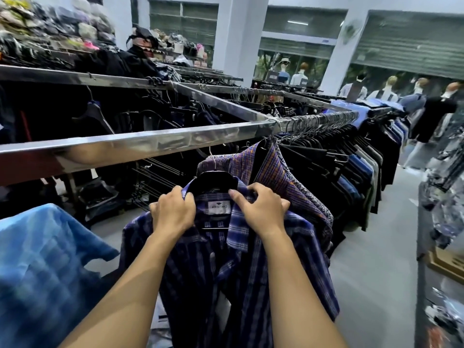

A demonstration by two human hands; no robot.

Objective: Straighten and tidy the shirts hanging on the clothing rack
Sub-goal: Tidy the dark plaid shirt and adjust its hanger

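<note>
- Head view, counted: two bare hands, one navy plaid shirt [226, 259] in their grip, and one black hanger [216, 180] inside its collar.
- One purple-and-orange plaid shirt [271, 167] hangs just beyond the right fingers. Past it, a packed row of dark shirts [351, 167] is too dense to count.
- The left hand [173, 212] is palm down. Its fingers [184, 197] curl over the left side of the collar and grip the cloth.
- The right hand [261, 209] grips the right side of the collar. Its fingers [256, 189] hook over the far edge and the thumb lies on the near face.
- Between the two sets of fingers sits a white neck label [218, 206] reading ARISTINO.
- Both forearms reach up from the lower edge of the picture, bare and roughly parallel.
- A steel rail [150, 141] runs across above and beyond the fingers. The hanger's wire hook rises towards it, but I cannot tell whether it is on the rail.
- A blurred blue cloth [37, 259] hangs left of the left fingers.
- The room is a clothing shop with a pale grey floor [371, 285], two white pillars [238, 33] and several mannequins [298, 74] far beyond the fingers.
</note>
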